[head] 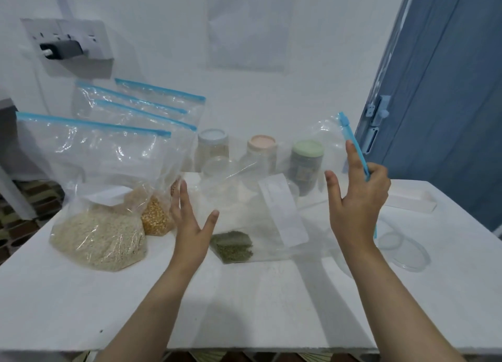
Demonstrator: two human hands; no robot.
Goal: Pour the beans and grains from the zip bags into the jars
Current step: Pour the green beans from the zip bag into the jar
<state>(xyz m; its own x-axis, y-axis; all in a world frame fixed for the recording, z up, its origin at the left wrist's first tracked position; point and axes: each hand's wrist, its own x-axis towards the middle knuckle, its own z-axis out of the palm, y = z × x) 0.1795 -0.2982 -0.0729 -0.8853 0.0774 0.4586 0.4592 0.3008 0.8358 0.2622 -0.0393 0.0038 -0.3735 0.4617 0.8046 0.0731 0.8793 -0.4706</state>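
- The green-bean bag (pixel 260 212) lies slack across the middle of the bench (pixel 271 307), with only a small heap of green beans (pixel 232 246) left in its near corner.
- The right hand (pixel 358 198) pinches the blue zip strip (pixel 353 144) at the bag's mouth between thumb and curled fingers and holds it up on the right, with the forefinger straight along the strip.
- The left hand (pixel 193 225) is spread, fingers apart, against the left side of the bag, gripping nothing (it seems to be steadying or smoothing the film).
- The green-lidded jar (pixel 307 166) at the far side looks already filled with dark contents, so I judge the green beans mostly done, bar that last heap.
- Two other jars, the blue-lidded jar (pixel 213 149) and the pink-lidded jar (pixel 262 152), look empty behind the film, though it blurs them.
- On the left, the rice bag (pixel 97 198) stands full and zipped, and the corn bag (pixel 157 217) behind it still holds its load; more bags (pixel 141 106) stand further back (contents hidden).
- A loose clear lid (pixel 410 250) lies at the right.
- Most of the pouring is left, by my reckoning.
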